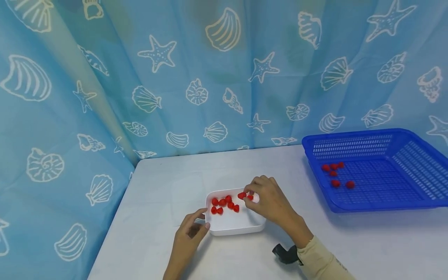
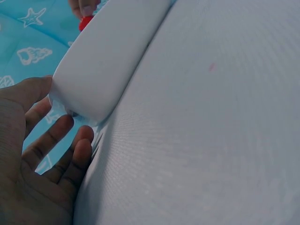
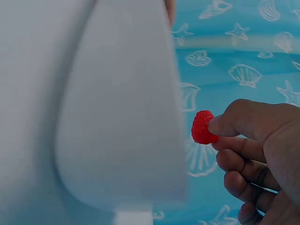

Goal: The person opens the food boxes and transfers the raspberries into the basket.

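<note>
A white tray (image 1: pixel 232 229) holds several small red raspberries (image 1: pixel 222 202), mostly in its far left part. My right hand (image 1: pixel 269 200) is over the tray's right side, pinching a raspberry (image 3: pixel 202 127) between thumb and index finger; its other fingers curl loosely below. Another raspberry (image 1: pixel 250 197) shows by the fingers in the head view. My left hand (image 1: pixel 190 233) is at the tray's left end. Its thumb and index fingertip touch the tray wall (image 2: pixel 89 70), and the remaining fingers spread, relaxed, near the tabletop.
At the right of the white table (image 1: pixel 157 202) stands a blue plastic basket (image 1: pixel 350 206) with several raspberries in its left part. A black curved object (image 1: pixel 285 254) is beside the right wrist. A blue shell-print curtain (image 1: pixel 196 116) hangs behind and on the left.
</note>
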The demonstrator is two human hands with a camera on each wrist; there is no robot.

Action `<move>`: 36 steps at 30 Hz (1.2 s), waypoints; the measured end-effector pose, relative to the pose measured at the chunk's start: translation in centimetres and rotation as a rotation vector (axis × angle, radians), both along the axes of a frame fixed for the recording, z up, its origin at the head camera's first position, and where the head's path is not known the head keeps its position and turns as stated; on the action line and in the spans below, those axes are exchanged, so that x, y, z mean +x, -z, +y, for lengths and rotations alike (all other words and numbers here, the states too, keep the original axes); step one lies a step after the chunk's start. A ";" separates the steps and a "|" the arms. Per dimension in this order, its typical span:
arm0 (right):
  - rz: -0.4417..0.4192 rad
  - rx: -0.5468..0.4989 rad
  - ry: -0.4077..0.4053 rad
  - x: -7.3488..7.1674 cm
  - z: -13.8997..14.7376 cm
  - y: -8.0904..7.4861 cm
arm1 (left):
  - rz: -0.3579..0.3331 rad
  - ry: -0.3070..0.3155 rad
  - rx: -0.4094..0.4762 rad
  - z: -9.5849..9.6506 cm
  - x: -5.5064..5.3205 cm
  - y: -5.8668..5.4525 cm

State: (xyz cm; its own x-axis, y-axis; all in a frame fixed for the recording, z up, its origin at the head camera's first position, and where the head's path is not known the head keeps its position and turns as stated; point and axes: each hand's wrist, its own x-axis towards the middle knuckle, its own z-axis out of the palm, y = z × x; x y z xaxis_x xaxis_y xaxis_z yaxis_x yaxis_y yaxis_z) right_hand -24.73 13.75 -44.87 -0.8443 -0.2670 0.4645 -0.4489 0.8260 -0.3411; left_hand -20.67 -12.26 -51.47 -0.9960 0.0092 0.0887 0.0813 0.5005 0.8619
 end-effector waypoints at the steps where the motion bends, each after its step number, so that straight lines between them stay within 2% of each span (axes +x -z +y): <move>1: 0.004 -0.014 -0.001 0.0 0.2 -0.3 | -0.006 -0.004 0.002 0.1 0.0 0.0; 7: 0.005 -0.083 0.024 0.2 1.9 -1.6 | -0.009 -0.011 0.011 0.3 0.1 0.1; 14: -0.058 -0.162 0.092 0.7 3.9 -2.4 | -0.037 -0.022 0.003 0.0 0.6 0.1; 20: -0.072 -0.136 0.141 1.0 6.7 -3.3 | -0.031 -0.055 -0.020 -0.4 0.7 -0.2; 28: -0.015 -0.151 0.158 0.7 12.5 -5.6 | -0.051 -0.043 -0.024 0.2 0.5 -0.5; 32: -0.032 -0.121 0.194 0.3 15.2 -7.1 | -0.062 -0.037 -0.020 0.6 0.4 -0.7; 36: -0.100 -0.086 0.223 -0.2 17.8 -8.4 | -0.057 -0.030 -0.010 0.9 0.4 -1.1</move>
State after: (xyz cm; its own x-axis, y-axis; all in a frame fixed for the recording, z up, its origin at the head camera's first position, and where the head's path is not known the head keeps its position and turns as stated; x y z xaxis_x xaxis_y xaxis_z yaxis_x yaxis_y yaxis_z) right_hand -24.88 31.51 -36.51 -0.9207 -0.0321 0.3889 -0.2195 0.8666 -0.4481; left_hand -20.31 -11.39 -50.39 -0.9993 -0.0202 0.0321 0.0173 0.5105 0.8597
